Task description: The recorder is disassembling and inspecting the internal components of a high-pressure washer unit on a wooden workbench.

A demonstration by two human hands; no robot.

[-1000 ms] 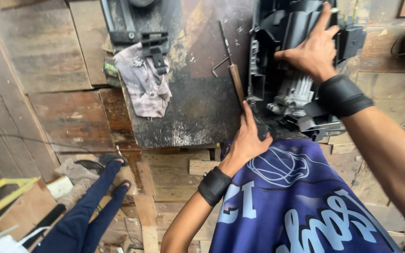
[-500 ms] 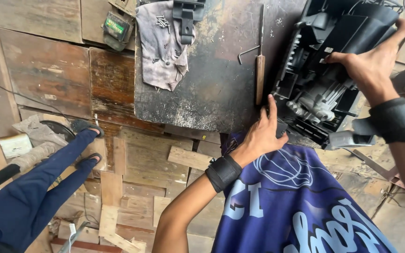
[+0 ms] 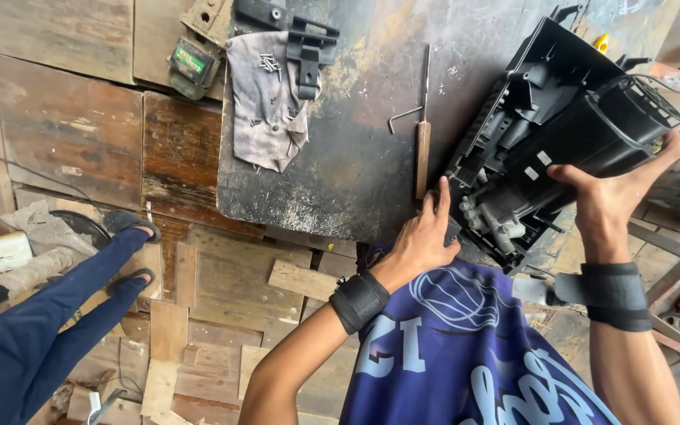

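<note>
R hand [image 3: 609,197] grip wrapped round the far end of the black plastic housing [image 3: 556,126], fingers curled over its edge, holding it tilted w/ the lower corner at the near right edge of the counter [image 3: 356,181]. L hand [image 3: 421,240] flat and spread, nothing held, fingertips resting on the counter right at the housing's lower left corner, just beside the wooden-handled tool [image 3: 423,153] lying lengthwise on the dark top. Small bent hex key [image 3: 403,118] touching the tool's shaft on its left. Further left: grey rag [image 3: 265,102] w/ loose screws on it and a black bracket [image 3: 304,43] over its top edge. Both wrists in black wraps. Another person's blue trouser legs [image 3: 33,323] on the wooden floor, well apart, left.
</note>
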